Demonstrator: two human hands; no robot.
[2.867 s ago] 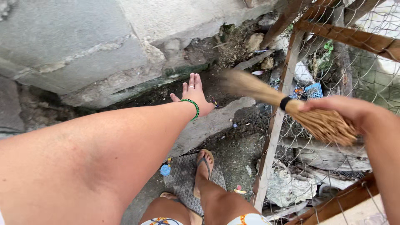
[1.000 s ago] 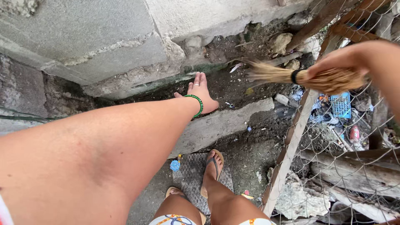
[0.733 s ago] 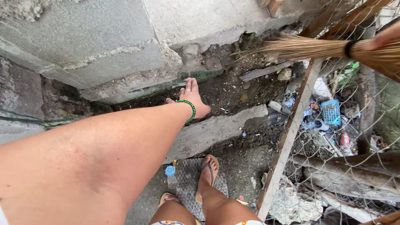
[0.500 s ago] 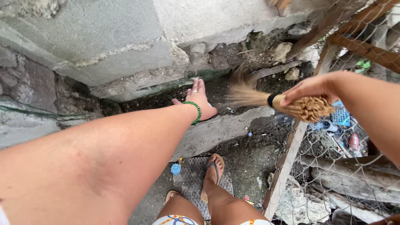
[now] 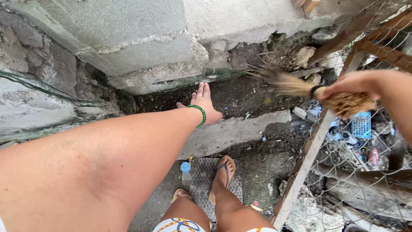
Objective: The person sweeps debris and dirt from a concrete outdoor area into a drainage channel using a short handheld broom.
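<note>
My left hand (image 5: pixel 201 101) reaches out flat, fingers together and thumb apart, toward the base of a grey block wall (image 5: pixel 141 38); it holds nothing and wears a green bead bracelet. My right hand (image 5: pixel 354 83) grips a short straw broom (image 5: pixel 296 86) bound with a black band. The bristle tips point left over a dark dirt strip (image 5: pixel 240 92) between the wall and a concrete slab (image 5: pixel 231 131). My feet in sandals stand on a grey mat (image 5: pixel 201 180).
A wire mesh fence on a pale wooden post (image 5: pixel 304 163) runs along the right. Behind it lie a blue plastic basket (image 5: pixel 361 124), litter and logs (image 5: pixel 365 176). Stones (image 5: pixel 302 56) and rubble sit in the corner by the wall. A blue scrap (image 5: pixel 185 167) lies beside the mat.
The broom has swung back and forth over the dirt strip; since half a second ago it has moved right and up a little. My left hand has stayed stretched toward the wall.
</note>
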